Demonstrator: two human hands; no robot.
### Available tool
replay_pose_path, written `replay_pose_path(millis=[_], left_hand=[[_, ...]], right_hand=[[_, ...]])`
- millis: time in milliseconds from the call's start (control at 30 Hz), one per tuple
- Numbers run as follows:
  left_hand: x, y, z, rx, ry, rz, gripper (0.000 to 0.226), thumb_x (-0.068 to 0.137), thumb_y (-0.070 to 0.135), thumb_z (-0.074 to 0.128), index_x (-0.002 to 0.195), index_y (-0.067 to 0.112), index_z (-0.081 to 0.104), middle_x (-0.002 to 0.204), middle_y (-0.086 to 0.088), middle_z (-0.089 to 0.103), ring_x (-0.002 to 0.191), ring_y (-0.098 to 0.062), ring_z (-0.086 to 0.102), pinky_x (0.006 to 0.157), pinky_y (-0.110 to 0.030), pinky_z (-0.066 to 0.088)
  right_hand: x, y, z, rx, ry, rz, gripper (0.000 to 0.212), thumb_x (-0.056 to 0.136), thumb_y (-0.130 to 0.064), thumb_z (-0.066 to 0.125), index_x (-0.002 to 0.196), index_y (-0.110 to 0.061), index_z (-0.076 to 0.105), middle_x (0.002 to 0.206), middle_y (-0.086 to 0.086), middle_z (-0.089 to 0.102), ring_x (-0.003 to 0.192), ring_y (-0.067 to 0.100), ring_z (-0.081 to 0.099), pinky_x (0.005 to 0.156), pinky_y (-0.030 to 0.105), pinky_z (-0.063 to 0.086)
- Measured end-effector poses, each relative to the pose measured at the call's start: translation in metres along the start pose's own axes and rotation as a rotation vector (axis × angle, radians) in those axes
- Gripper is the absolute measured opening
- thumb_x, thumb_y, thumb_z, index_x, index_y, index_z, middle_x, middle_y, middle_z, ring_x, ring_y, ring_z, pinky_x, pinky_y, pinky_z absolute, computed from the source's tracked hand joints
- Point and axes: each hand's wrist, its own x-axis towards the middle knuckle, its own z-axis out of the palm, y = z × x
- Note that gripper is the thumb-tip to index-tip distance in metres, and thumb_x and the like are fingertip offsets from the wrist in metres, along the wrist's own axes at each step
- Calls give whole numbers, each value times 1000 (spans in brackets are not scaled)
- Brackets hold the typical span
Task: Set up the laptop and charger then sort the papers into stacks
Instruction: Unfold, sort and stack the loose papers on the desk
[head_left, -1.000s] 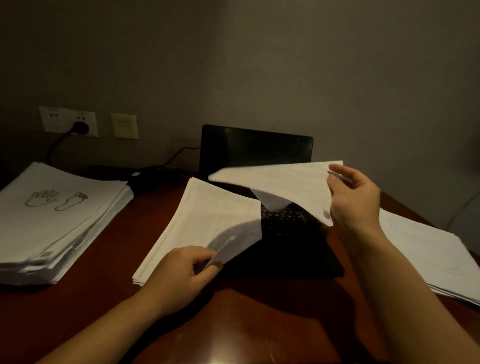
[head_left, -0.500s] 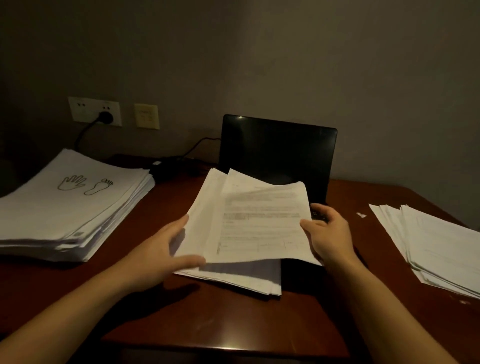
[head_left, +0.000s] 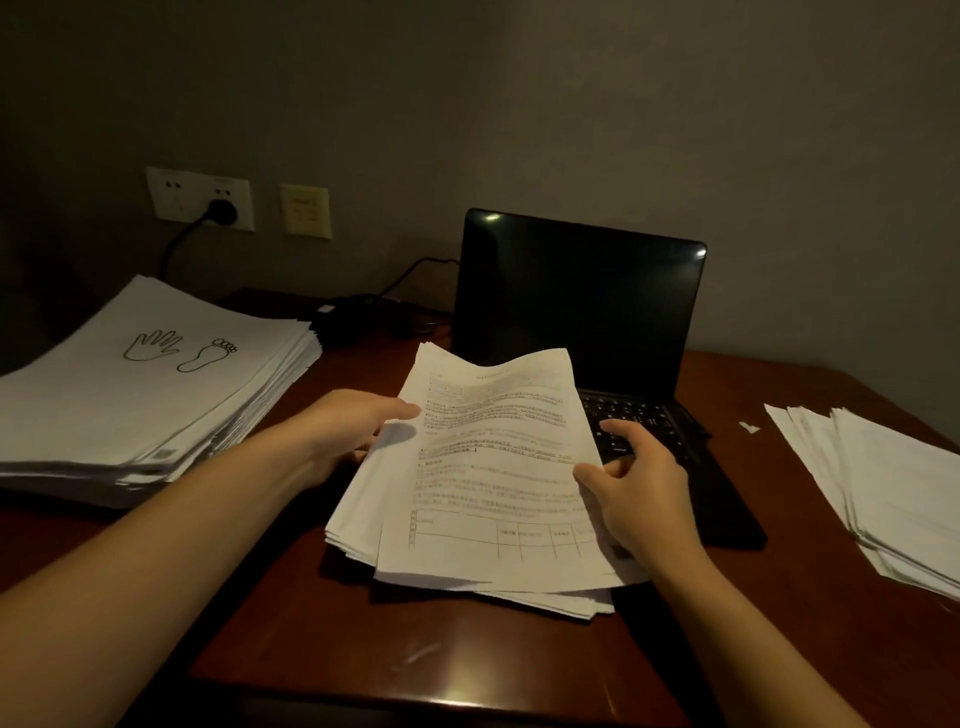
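A middle sheaf of printed papers (head_left: 493, 467) lies on the desk, its right part over the laptop's front. My left hand (head_left: 353, 431) grips its left edge, thumb on top and fingers underneath, and the far end of the top sheets bows upward. My right hand (head_left: 639, 488) pinches the right edge with the thumb on the top sheet. The black laptop (head_left: 582, 301) stands open behind with a dark screen. Its charger brick (head_left: 353, 312) lies at the back, and the plug (head_left: 221, 213) sits in the wall socket.
A thick paper stack (head_left: 145, 384), topped by a hand and foot drawing, fills the left of the brown desk (head_left: 322, 639). A thinner fanned stack (head_left: 883, 483) lies at the right. A small paper scrap (head_left: 748, 427) sits beside the laptop. The wall is close behind.
The sheet my right hand held up over the laptop has come down onto the middle sheaf. Both hands now hold the sheaf by its sides.
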Motion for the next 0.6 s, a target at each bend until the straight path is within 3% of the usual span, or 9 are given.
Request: replay_pose_path(millis=[100,167,233,300,367,467,533,600], left_hand=[[0,5,6,-46,-74,-7,15,92,22,69,105,15,71,92,2,77,79,-15,75,58,-23,53],[-2,5,8,-67,-156,7,20,91,13,69,110,16,71,96,2,78,85,-17,76,66,-28,58],[-2,2,10,-78,-199,31,27,91,5,66,114,19,69,105,2,77,95,-19,74,80,-35,58],[-4,1,13,-116,-203,68,32,93,-1,61,115,21,68,110,3,75,99,-18,72,80,-34,56],[-7,2,15,-156,-195,121,35,95,-2,58,115,24,66,110,5,75,101,-16,71,78,-32,56],[-8,2,15,-192,-156,211,33,96,1,58,120,23,64,112,4,75,103,-17,71,85,-36,56],[-7,4,15,-217,-138,262,33,97,6,59,127,19,61,118,1,73,109,-19,69,94,-42,54],[-8,9,14,-240,-105,301,33,97,7,59,128,17,61,118,-1,73,109,-20,69,95,-43,54]], right_hand=[[2,-3,-2,-16,-105,-7,69,93,-13,70,149,-38,38,87,-2,70,67,12,69,51,18,53],[5,-4,-6,15,-192,-1,72,94,-10,67,150,-42,34,99,-7,72,73,8,72,53,21,56],[8,-3,-10,38,-242,3,75,93,-7,67,151,-40,33,99,-10,74,78,3,73,53,19,55],[9,-4,-13,38,-247,3,79,91,-7,71,152,-38,32,97,-8,75,83,6,73,60,20,56],[10,-6,-13,30,-218,-3,86,88,-13,75,156,-35,27,114,-4,71,103,12,69,85,30,58],[13,-12,-14,62,-181,-13,94,87,-24,77,159,-33,16,151,4,48,135,23,49,108,45,42],[18,-19,-15,177,-180,16,97,87,-24,77,160,-34,13,155,4,43,135,23,49,106,47,43],[24,-28,-19,353,-202,88,98,86,-21,78,159,-36,14,147,3,52,116,17,58,90,40,51]])
